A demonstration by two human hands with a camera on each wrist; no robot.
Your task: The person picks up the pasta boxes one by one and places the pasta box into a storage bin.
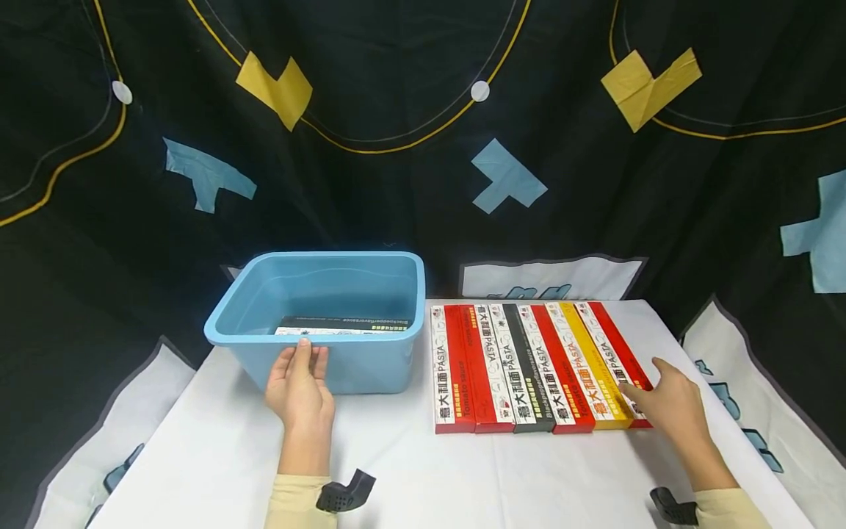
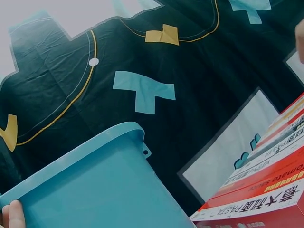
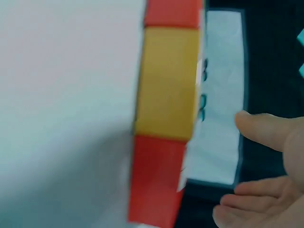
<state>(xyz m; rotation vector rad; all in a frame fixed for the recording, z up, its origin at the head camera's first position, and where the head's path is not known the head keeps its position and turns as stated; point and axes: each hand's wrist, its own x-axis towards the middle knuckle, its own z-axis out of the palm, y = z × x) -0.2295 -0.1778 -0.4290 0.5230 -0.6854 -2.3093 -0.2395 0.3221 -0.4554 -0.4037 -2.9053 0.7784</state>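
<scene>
My left hand [image 1: 300, 389] grips the near rim of a light blue plastic bin [image 1: 380, 371], thumb on top and fingers below the rim. Inside the bin lies a black-and-white pasta box [image 1: 350, 323], its lower part hidden by the wall. My right hand [image 1: 674, 408] hovers at the near end of the rightmost red-and-white pasta box [image 1: 617, 334], thumb and fingers spread apart. In the right wrist view that box's red end [image 3: 156, 180] shows beside the spread fingers [image 3: 251, 202], with a gap between.
Left of that box, several pasta boxes lie side by side: a yellow one [image 1: 591, 353], a black one [image 1: 525, 360] and red ones, such as the leftmost [image 1: 456, 367]. They lie on a white-covered table [image 1: 489, 477]. A dark patterned cloth [image 1: 396, 191] hangs behind.
</scene>
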